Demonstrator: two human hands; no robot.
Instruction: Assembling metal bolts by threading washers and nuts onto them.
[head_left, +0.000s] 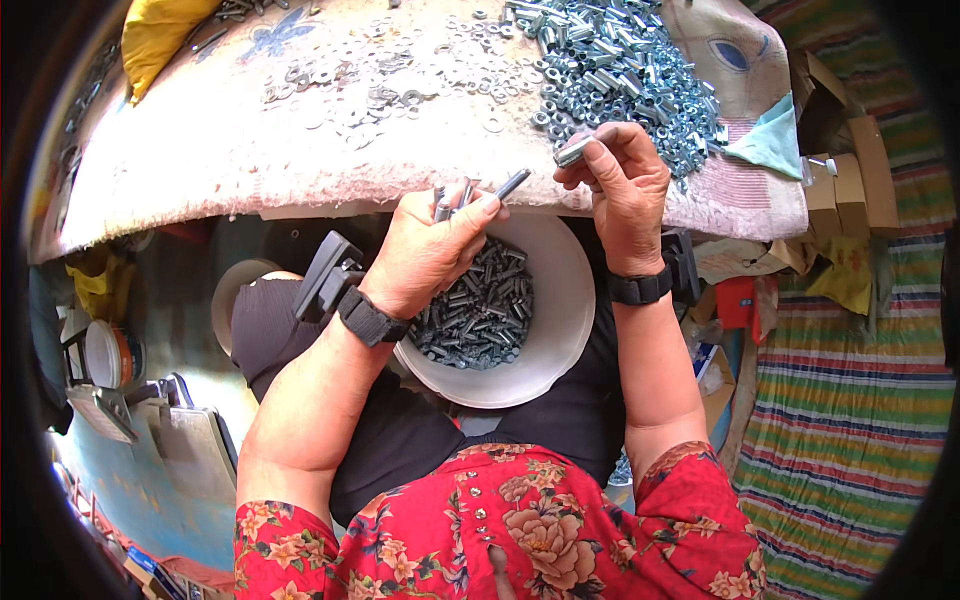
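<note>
The left hand [430, 245] grips a small bunch of bolts [470, 195], about 3 or 4 showing, fingers curled tight around them, shafts sticking up past the knuckles. Just beside it, the right hand [625, 185] pinches 1 metal sleeve [573, 151] between thumb and fingertips, at the near edge of the cloth-covered table [200, 160]. Both hands hover above 1 white bucket [560, 330] on the lap, which holds a heap of assembled bolts [480, 310], too many to count, filling its left part; its right part is bare. On the table behind the right hand lies 1 big pile of nuts and sleeves [610, 65]; left of it, scattered flat washers [390, 75]. 1 yellow cloth [160, 35] sits at the far left. Cardboard boxes [840, 170] crowd the table's right end, above a striped mat [850, 420].
</note>
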